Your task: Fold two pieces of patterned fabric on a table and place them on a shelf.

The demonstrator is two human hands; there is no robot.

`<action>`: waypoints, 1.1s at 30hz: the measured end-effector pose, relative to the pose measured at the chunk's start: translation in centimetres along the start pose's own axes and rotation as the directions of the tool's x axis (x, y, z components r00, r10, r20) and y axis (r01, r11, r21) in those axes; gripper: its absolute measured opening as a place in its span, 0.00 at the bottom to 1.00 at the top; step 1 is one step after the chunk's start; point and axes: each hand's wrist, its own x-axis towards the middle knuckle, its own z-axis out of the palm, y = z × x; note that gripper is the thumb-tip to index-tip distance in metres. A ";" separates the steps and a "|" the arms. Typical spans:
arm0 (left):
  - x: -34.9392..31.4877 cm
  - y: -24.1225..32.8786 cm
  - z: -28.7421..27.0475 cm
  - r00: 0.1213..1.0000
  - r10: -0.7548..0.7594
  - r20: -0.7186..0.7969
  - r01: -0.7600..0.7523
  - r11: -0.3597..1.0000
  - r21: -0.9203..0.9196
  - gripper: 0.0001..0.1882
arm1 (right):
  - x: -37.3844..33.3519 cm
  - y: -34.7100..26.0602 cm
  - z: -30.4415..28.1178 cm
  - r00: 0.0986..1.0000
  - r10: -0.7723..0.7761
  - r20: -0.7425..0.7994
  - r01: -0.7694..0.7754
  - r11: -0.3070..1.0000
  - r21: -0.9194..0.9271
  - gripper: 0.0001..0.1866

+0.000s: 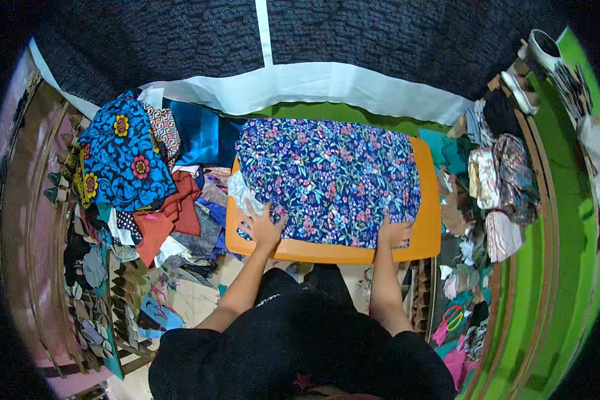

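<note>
A navy cloth with a red, pink and light blue floral print (327,173) lies spread over an orange tabletop (300,251). My left hand (265,228) rests at the cloth's near left corner, its fingers spread and pointing away from me. Beside those fingers, a whitish piece (245,193) shows at the cloth's left edge. At the near right corner, my right hand (395,232) lies on the cloth with the thumb apart and the fingers stretched to the right. Neither hand visibly grasps anything.
Left of the table, a blue flowered fabric (125,160) tops a heap of cloth, with rust-red pieces (180,203) below it. Folded fabrics (510,177) and scraps lie at the right, with yellow-and-red-handled scissors (454,318). A dark patterned curtain (153,47) hangs beyond the table.
</note>
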 end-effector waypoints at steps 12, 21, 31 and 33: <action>0.4 -5.3 -0.1 0.935 -0.293 0.201 0.300 0.954 -0.006 0.29 | 2.6 5.7 0.8 0.824 -0.398 0.403 0.279 0.904 0.323 0.22; -5.2 -6.9 -4.1 0.872 0.019 0.488 0.462 -0.355 -0.812 0.19 | 6.9 15.3 -5.1 0.637 -0.619 0.460 -0.287 0.363 0.887 0.25; -19.8 -10.2 -6.4 0.867 -0.033 0.498 0.366 -0.635 -0.680 0.22 | 6.3 28.0 -11.5 0.257 -0.556 0.790 -0.245 0.754 0.610 0.13; -21.8 -9.9 -7.7 0.885 -0.055 0.463 0.330 -0.628 -0.705 0.24 | 6.6 29.3 -12.1 0.161 -0.557 0.815 -0.272 0.769 0.579 0.11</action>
